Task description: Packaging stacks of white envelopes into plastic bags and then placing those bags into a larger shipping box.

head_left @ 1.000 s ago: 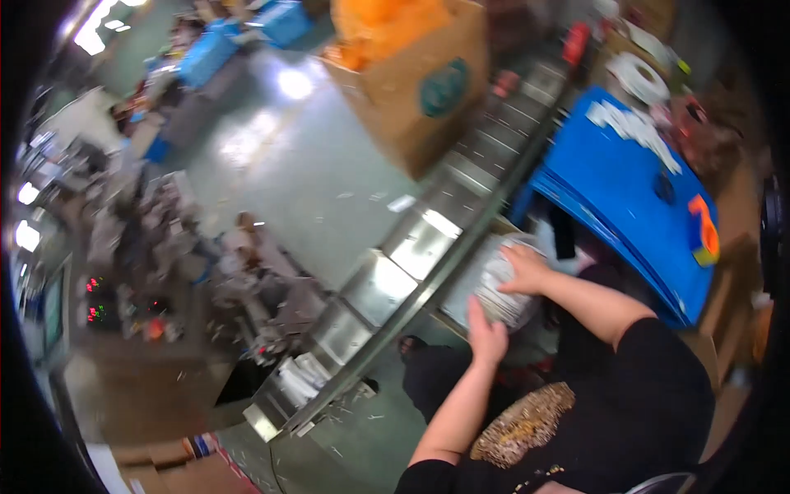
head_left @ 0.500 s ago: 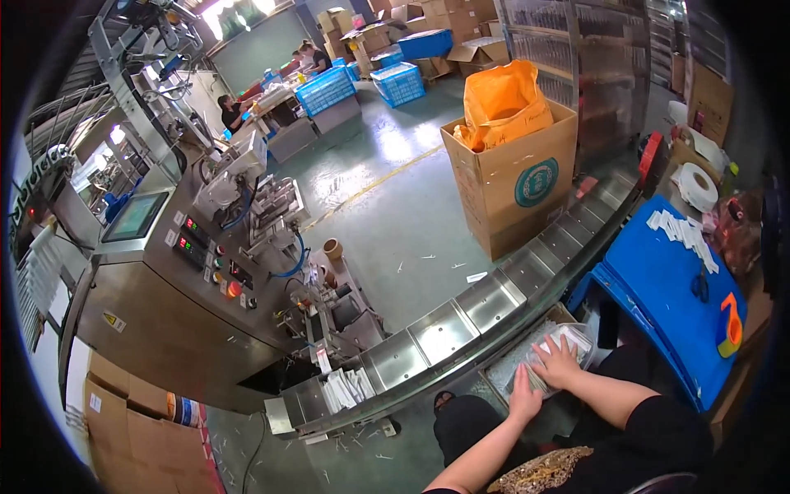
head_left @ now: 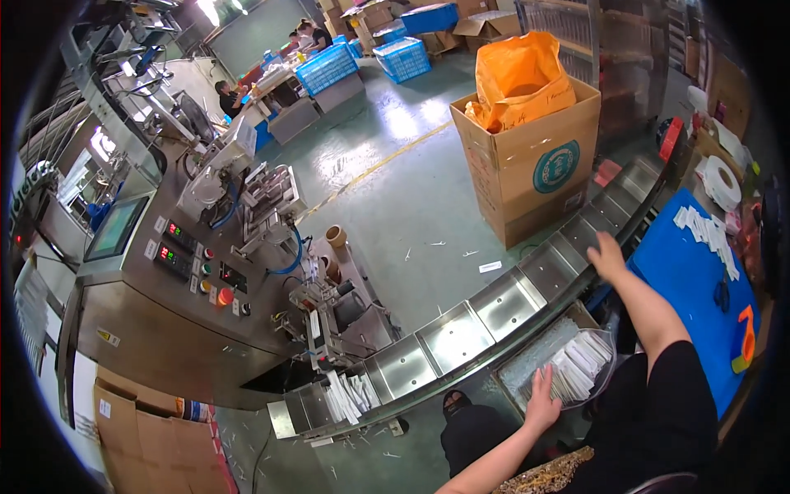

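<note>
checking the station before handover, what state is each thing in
Left hand: open, at the edge of the white packets
Right hand: open, raised near the conveyor
White packets: loosely stacked in the low box
Low box: open
Conveyor: cannot tell whether running
Tall carton: upright, open
Orange bag: mouth open
Touchscreen: lit

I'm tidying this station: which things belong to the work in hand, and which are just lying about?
In the work:
- left hand, at the white packets in the box
- right hand, by the metal conveyor

Apparently lying about:
- white roll
- orange tool, probably a tape dispenser
- loose scraps on the floor
</note>
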`<state>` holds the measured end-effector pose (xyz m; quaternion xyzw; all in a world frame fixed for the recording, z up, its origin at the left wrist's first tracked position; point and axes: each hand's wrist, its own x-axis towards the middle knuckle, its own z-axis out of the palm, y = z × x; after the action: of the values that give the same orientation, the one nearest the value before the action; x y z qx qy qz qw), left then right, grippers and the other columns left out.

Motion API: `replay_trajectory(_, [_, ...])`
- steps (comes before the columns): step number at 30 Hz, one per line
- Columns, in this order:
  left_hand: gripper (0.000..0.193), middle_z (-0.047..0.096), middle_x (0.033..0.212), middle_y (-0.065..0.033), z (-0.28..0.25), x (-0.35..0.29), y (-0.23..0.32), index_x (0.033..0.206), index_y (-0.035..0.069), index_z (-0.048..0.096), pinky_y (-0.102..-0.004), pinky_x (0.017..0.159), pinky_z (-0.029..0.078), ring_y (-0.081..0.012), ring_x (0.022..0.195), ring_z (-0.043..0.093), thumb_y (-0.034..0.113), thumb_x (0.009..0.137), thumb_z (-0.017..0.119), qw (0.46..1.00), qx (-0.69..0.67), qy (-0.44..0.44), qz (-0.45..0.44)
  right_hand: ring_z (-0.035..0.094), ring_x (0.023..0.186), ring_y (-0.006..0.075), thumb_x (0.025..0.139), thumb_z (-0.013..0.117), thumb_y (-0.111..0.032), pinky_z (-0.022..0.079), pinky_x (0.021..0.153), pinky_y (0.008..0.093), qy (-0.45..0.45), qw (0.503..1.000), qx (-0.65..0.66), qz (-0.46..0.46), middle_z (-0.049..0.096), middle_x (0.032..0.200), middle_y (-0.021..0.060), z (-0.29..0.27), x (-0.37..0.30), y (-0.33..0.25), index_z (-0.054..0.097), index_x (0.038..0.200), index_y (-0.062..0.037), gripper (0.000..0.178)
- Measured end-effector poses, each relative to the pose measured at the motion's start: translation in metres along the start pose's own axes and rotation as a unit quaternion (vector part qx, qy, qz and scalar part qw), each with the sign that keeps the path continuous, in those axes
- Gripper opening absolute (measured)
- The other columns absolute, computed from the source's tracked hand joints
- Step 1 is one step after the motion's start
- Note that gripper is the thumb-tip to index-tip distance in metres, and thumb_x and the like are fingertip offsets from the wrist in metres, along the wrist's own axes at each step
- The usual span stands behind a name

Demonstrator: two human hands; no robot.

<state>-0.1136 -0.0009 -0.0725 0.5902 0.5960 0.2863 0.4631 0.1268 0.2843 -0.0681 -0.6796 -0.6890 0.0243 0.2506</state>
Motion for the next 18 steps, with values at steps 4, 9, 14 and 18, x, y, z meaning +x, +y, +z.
replay_trajectory(4, [0.083, 0.018, 0.143, -0.0217, -0.002, 0.008, -0.002, 0.143, 0.018, 0.013, -0.0384, 0.094, 0.039, -0.0396, 0.127, 0.029, 0.010, 0.072, 0.054, 1.000, -0.017, -0.009, -0.007, 0.042, 0.118, 0.0351, 0.087, 0.047, -0.032, 0.033, 0.100, 0.0378, -0.066, 0.992, 0.066, 0.082, 0.045, 0.126, 0.0239, 0.025, 0.044, 0.011, 0.045, 0.123, 0.0024, 0.050])
replay_trajectory(9, [0.080, 0.014, 0.145, -0.0208, 0.005, 0.013, -0.007, 0.143, 0.014, 0.013, -0.0354, 0.092, 0.040, -0.0378, 0.131, 0.022, 0.012, 0.073, 0.051, 1.000, -0.010, -0.020, -0.004, 0.043, 0.118, 0.0352, 0.089, 0.044, -0.036, 0.034, 0.099, 0.0375, -0.114, 0.979, 0.086, 0.147, 0.046, 0.125, 0.0240, 0.050, 0.063, 0.011, 0.046, 0.123, 0.0025, 0.051])
replay_trajectory(14, [0.081, 0.013, 0.146, -0.0202, 0.003, 0.014, -0.007, 0.143, 0.014, 0.013, -0.0344, 0.091, 0.040, -0.0370, 0.132, 0.021, 0.011, 0.072, 0.051, 0.999, -0.030, -0.038, -0.019, 0.039, 0.123, 0.0337, 0.087, 0.044, -0.049, 0.031, 0.102, 0.0366, -0.246, 0.949, 0.054, 0.191, 0.042, 0.131, 0.0231, 0.062, 0.086, 0.007, 0.041, 0.127, 0.0049, 0.067])
replay_trajectory(18, [0.081, 0.013, 0.146, -0.0197, 0.000, 0.017, -0.005, 0.143, 0.015, 0.013, -0.0337, 0.091, 0.041, -0.0363, 0.133, 0.021, 0.010, 0.072, 0.052, 0.996, -0.048, -0.055, -0.048, 0.036, 0.126, 0.0330, 0.083, 0.044, -0.058, 0.029, 0.103, 0.0343, -0.343, 0.910, 0.079, 0.218, 0.037, 0.135, 0.0226, 0.061, 0.091, -0.010, 0.036, 0.131, 0.0056, 0.080])
